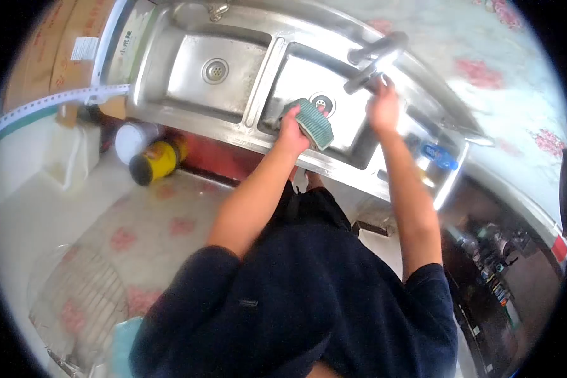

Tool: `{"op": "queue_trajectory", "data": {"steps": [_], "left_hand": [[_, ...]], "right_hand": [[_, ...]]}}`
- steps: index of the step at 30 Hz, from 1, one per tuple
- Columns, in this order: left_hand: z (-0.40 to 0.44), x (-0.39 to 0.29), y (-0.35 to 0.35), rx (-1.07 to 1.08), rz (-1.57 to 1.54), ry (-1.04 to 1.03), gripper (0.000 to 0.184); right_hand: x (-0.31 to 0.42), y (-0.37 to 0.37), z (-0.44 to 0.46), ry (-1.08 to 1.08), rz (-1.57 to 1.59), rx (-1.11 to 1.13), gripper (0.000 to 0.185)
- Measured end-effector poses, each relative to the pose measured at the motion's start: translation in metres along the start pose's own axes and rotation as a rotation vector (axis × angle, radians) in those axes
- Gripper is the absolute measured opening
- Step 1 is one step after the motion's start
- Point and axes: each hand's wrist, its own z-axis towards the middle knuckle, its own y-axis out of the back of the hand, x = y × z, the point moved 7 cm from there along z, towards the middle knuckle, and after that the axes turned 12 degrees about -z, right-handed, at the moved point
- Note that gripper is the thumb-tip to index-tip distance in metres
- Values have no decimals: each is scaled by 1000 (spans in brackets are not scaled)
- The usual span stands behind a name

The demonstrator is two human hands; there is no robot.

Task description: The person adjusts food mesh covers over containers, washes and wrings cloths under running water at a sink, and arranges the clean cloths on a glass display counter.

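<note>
Bright, washed-out light; strong glare on steel sink point(303, 74) and faucet point(379, 62); detail soft; fisheye bending, black corners.

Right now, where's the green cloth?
Green cloth: centre of the head view, in the left hand over the middle sink basin, image-left of the faucet.

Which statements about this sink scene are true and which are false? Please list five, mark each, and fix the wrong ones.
1. The left hand holds a green cloth. True.
2. The right hand also holds the cloth. False: it is up by the faucet.
3. A round drain shows in the left basin. True.
4. The yellow container sits inside that basin. False: it is outside the sink.
5. The person's shirt is dark. True.
</note>
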Motion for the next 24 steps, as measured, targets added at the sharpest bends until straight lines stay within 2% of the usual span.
{"op": "queue_trajectory", "data": {"steps": [3,4,5,6,8,10,12,17,19,23,24], "left_hand": [[4,-5,9,-60,-21,-9,51],[6,-7,11,-81,-38,-24,51],[6,-6,8,-87,-33,-25,51],[4,-7,6,-115,-10,-69,50],[6,-9,11,-149,21,-109,49],[10,-8,5,-74,-13,-88,49],[12,-1,11,-145,-73,-67,48],[20,-9,14,-109,-63,-156,46],[19,-11,8,-128,-83,-160,47],[25,-12,-1,-104,-5,-162,50],[28,-11,-2,-106,3,-160,50]], "right_hand": [[6,9,-49,-82,209,-87,75],[8,2,-69,-209,366,7,73],[5,-24,-92,-211,343,50,69],[11,-38,-108,-285,425,199,60],[26,-52,-137,-373,542,317,46],[40,-63,-156,-514,728,508,43],[47,-67,-161,-575,813,552,42],[60,-82,-162,-713,1043,556,40],[69,-89,-162,-873,1277,628,44],[77,-99,-151,-880,1377,720,48],[80,-103,-151,-944,1447,747,49]]}}
